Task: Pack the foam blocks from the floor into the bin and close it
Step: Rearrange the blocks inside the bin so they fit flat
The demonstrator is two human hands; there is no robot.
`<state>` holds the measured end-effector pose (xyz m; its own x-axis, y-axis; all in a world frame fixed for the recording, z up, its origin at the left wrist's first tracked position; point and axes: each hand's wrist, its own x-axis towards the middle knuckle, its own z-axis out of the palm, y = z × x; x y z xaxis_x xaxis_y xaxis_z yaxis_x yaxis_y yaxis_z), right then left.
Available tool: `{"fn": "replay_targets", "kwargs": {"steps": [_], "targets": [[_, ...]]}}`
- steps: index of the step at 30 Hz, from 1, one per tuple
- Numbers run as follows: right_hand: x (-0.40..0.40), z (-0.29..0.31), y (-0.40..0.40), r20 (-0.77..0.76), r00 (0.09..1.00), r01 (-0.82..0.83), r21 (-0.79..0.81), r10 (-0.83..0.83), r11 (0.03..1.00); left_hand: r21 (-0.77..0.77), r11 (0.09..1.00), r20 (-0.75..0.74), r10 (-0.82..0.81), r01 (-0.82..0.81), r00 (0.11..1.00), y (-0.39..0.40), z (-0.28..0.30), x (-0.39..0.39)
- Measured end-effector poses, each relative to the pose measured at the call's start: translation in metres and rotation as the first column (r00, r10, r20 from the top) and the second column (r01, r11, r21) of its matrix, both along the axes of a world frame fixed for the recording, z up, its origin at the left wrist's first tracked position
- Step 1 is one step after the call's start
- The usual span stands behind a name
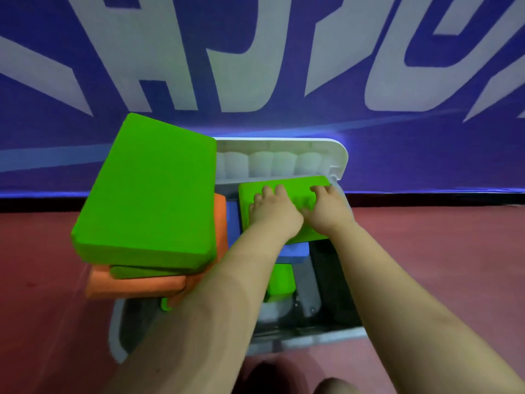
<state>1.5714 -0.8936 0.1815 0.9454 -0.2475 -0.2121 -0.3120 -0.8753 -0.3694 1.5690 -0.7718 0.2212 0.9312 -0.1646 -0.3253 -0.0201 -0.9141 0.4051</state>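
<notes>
With both hands [301, 214], fingers spread flat, on the green block [287, 194] at the bin's [326, 335] far end, press evenly so it seats level.

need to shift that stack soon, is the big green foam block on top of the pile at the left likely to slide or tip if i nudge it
Probably yes. The big green block lies tilted on the orange block and overhangs the bin rim, so a nudge could tip it. It looks like light foam, easy to shove. Both hands, left and right, press another green block that dents, so likely soft.
</notes>
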Motion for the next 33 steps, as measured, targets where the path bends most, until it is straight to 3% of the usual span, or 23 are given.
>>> {"fn": "replay_targets", "kwargs": {"steps": [4,7,14,19,22,25,27,30,33], "targets": [[0.006,-0.026,-0.017,-0.12,0.983,0.136,-0.036,-0.139,0.99,0.006,0.976,-0.13,0.216,-0.218,0.968,0.001,-0.056,0.0],[0.005,-0.042,-0.022,-0.159,0.961,0.242,0.081,-0.227,0.967,-0.062,0.942,-0.161,0.317,-0.33,0.935,0.008,-0.078,0.001],[-0.01,-0.026,-0.038,0.021,0.883,0.448,0.255,-0.468,0.857,-0.226,0.843,-0.149,0.465,-0.487,0.873,0.014,-0.072,0.012],[-0.024,0.007,-0.051,0.129,0.83,0.334,0.663,-0.542,0.67,-0.346,0.749,-0.169,0.543,-0.566,0.822,0.021,-0.056,0.007],[-0.031,0.037,-0.055,0.101,0.876,0.239,0.759,-0.472,0.606,-0.441,0.689,-0.198,0.551,-0.575,0.811,0.022,-0.048,0.003],[-0.04,0.06,-0.056,0.101,0.927,0.185,0.716,-0.361,0.674,-0.533,0.653,-0.256,0.481,-0.537,0.839,0.021,-0.049,0.007],[-0.047,0.071,-0.056,0.2,0.896,0.203,0.61,-0.397,0.766,-0.57,0.669,-0.306,0.365,-0.477,0.879,0.017,-0.052,0.004],[-0.057,0.085,-0.058,0.334,0.84,0.278,0.415,-0.429,0.867,-0.453,0.81,-0.279,0.267,-0.371,0.923,0.013,-0.064,-0.001],[-0.059,0.086,-0.057,0.334,0.836,0.343,0.301,-0.435,0.89,-0.307,0.915,-0.244,0.192,-0.263,0.951,0.009,-0.082,-0.006]]}}
